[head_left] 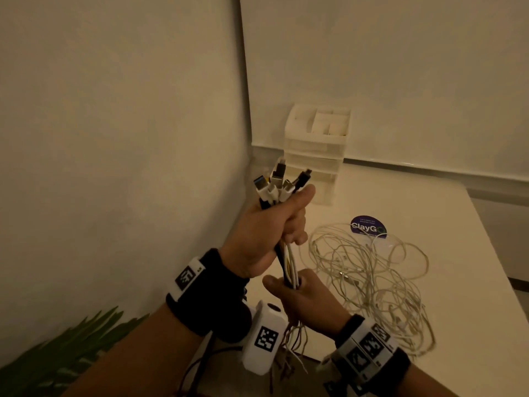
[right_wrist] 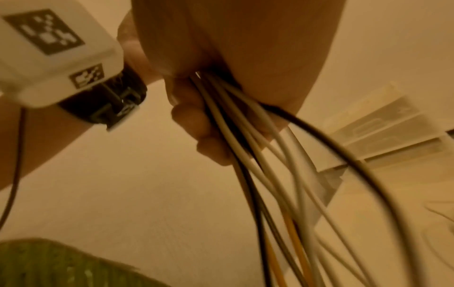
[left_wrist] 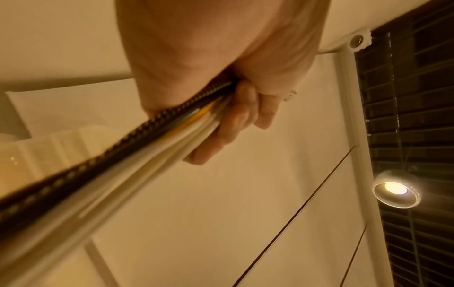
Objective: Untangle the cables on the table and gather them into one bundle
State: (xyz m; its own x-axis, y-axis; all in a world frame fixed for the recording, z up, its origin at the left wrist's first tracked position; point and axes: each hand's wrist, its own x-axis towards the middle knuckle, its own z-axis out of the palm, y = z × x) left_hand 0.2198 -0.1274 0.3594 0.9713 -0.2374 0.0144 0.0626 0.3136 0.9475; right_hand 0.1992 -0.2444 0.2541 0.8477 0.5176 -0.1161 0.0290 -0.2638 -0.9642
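Left hand gripping cables near plug ends, connectors fanning above fist. Right hand clamping same bunch just below, over counter edge. Rest lying as loose white tangle on counter, right of both hands. Risks, prob.: pulling w/ loops still crossed, tightening knots; plugs snagging; tails dangling off the edge dragging slack down.
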